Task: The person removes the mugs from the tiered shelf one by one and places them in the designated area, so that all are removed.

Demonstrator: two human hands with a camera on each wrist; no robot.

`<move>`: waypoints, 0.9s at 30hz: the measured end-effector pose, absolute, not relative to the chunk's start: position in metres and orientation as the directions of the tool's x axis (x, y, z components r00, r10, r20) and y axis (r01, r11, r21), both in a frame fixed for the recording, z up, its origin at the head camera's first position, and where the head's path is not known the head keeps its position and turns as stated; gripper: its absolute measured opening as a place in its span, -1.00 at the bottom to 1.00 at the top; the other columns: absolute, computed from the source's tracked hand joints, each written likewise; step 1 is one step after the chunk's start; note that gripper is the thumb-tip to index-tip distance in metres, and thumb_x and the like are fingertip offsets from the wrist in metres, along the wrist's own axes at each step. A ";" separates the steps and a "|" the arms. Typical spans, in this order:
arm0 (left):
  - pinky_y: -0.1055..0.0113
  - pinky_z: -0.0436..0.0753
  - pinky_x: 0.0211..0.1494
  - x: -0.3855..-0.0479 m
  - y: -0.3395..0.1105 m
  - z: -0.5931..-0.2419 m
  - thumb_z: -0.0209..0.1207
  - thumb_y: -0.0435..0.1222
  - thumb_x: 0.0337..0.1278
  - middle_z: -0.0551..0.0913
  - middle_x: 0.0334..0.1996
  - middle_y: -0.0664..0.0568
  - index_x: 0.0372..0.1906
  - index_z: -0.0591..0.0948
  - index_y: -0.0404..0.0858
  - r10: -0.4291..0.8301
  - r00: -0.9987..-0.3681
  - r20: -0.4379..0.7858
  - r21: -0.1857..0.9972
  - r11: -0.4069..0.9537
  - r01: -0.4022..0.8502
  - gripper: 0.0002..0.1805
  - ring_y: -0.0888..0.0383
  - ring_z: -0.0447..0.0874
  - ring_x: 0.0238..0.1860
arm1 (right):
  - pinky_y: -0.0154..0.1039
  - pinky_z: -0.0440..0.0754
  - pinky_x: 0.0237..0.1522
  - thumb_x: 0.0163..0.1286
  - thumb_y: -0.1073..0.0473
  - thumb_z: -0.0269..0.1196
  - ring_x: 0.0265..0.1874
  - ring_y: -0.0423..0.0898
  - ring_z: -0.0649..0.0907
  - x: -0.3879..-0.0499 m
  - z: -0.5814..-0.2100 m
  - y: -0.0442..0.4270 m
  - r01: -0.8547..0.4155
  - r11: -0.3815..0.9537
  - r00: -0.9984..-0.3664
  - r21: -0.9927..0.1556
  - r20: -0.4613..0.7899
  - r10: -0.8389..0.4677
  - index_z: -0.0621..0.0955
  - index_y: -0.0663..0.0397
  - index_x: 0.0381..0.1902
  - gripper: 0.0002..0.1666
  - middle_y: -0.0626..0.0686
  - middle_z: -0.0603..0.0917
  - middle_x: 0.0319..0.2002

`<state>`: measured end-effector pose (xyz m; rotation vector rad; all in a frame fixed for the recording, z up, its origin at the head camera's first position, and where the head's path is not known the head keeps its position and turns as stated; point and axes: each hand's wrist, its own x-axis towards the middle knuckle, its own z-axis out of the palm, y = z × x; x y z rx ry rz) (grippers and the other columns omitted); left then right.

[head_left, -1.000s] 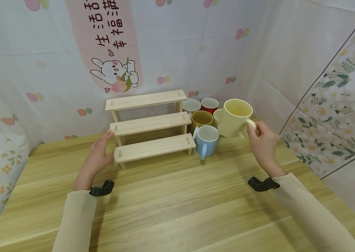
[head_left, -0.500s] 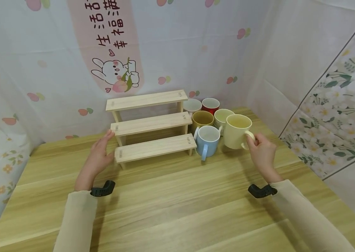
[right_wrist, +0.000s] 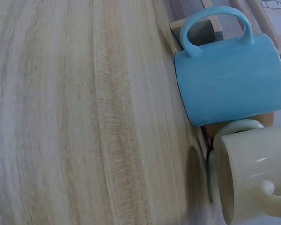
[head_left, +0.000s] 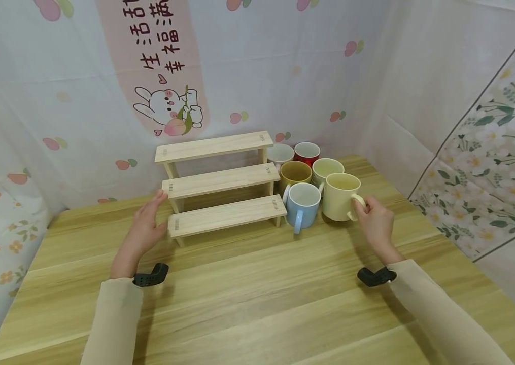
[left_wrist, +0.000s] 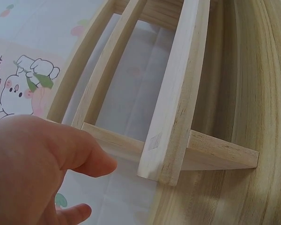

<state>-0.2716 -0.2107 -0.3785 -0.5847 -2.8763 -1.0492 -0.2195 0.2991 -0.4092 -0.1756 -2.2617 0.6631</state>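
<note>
In the head view my right hand (head_left: 377, 225) pinches the handle of a pale yellow mug (head_left: 340, 200). The mug is upright, low over the table at the right front of the mug group; I cannot tell whether its base touches the wood. Beside it stands a light blue mug (head_left: 303, 205), large in the right wrist view, where the right hand itself does not show clearly. My left hand (head_left: 144, 230) is at the left end of a three-step wooden rack (head_left: 225, 215), its fingers loosely extended by the middle and lowest steps. The left wrist view shows thumb and finger near the rack's end.
Behind are a yellow-green mug (head_left: 327, 170), a mustard mug (head_left: 296, 173), a red mug (head_left: 307, 152) and a white mug (head_left: 280, 153), packed against the rack's right end. The wooden table (head_left: 257, 294) extends in front. A printed curtain (head_left: 248, 61) hangs behind.
My right hand has lowered the pale yellow mug from above the others to near the table, uncovering the yellow-green mug behind. The left hand has stayed by the rack.
</note>
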 end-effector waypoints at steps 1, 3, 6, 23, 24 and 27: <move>-0.28 -0.22 0.43 -0.272 -0.211 -0.379 -0.01 -0.57 0.09 -0.13 0.51 -0.25 0.47 0.03 -0.40 0.339 -0.929 0.149 0.618 0.702 0.355 -0.21 -0.45 -0.15 0.42 | -0.29 0.18 -0.69 0.24 0.26 0.27 -0.78 -0.09 0.31 -0.220 -0.410 0.299 -0.074 0.857 -0.703 -0.510 0.636 0.318 0.47 0.28 -0.63 -0.69 0.09 0.40 -0.79; -0.28 -0.22 0.43 -0.272 -0.210 -0.380 -0.01 -0.57 0.09 -0.13 0.52 -0.24 0.47 0.03 -0.39 0.337 -0.930 0.145 0.620 0.702 0.351 -0.21 -0.44 -0.15 0.42 | -0.30 0.17 -0.69 0.24 0.26 0.27 -0.78 -0.09 0.30 -0.220 -0.411 0.299 -0.076 0.860 -0.704 -0.504 0.638 0.312 0.45 0.27 -0.64 -0.67 0.09 0.39 -0.80; -0.29 -0.21 0.42 -0.271 -0.211 -0.383 0.00 -0.57 0.08 -0.13 0.51 -0.24 0.47 0.03 -0.40 0.337 -0.930 0.145 0.619 0.703 0.351 -0.20 -0.45 -0.14 0.41 | -0.31 0.17 -0.70 0.24 0.26 0.28 -0.79 -0.09 0.30 -0.220 -0.414 0.300 -0.075 0.866 -0.710 -0.495 0.636 0.303 0.44 0.27 -0.65 -0.66 0.09 0.38 -0.80; -0.30 -0.20 0.42 -0.270 -0.211 -0.382 0.00 -0.59 0.07 -0.14 0.52 -0.23 0.47 0.04 -0.41 0.325 -0.934 0.149 0.635 0.693 0.342 -0.20 -0.44 -0.15 0.42 | -0.30 0.19 -0.69 0.26 0.24 0.27 -0.77 -0.06 0.34 -0.220 -0.426 0.297 -0.053 0.863 -0.714 -0.502 0.623 0.319 0.46 0.27 -0.61 -0.68 0.10 0.41 -0.78; -0.30 -0.20 0.43 -0.270 -0.211 -0.381 0.00 -0.59 0.07 -0.14 0.51 -0.24 0.47 0.04 -0.41 0.326 -0.933 0.152 0.633 0.693 0.346 -0.20 -0.44 -0.14 0.42 | -0.30 0.20 -0.69 0.26 0.24 0.27 -0.76 -0.07 0.34 -0.220 -0.426 0.296 -0.056 0.861 -0.713 -0.506 0.624 0.320 0.47 0.28 -0.60 -0.69 0.10 0.43 -0.77; -0.28 -0.20 0.43 -0.271 -0.210 -0.379 0.00 -0.59 0.07 -0.13 0.51 -0.26 0.46 0.03 -0.42 0.335 -0.929 0.160 0.628 0.692 0.357 -0.20 -0.42 -0.13 0.43 | -0.32 0.23 -0.68 0.23 0.25 0.28 -0.76 -0.16 0.33 -0.220 -0.429 0.295 -0.062 0.851 -0.715 -0.521 0.618 0.326 0.53 0.30 -0.58 -0.74 0.09 0.46 -0.76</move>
